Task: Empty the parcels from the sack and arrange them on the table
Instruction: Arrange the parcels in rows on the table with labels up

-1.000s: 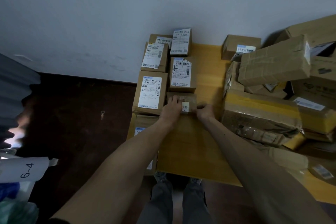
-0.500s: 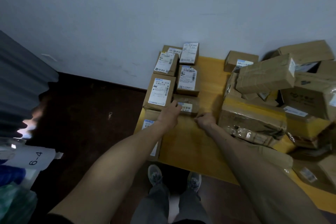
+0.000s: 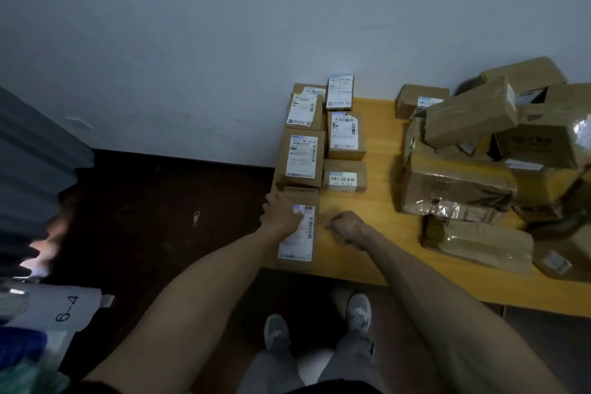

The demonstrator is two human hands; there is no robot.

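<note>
Nearest parcel: stiff taped carton, label up, at front-left corner of table, closing the left column. Probably light; grip opposite side walls, not the slick label. Left hand resting on top, fingers laid over label. Right hand clenched, empty, just beside. Presumed sack on floor at left; contents not discernible.

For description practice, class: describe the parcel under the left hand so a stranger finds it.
At the left end of the wooden table, labelled boxes lie in two columns. The parcel is nearest in the left column, at the front corner. Only it has the left hand on its label.
</note>
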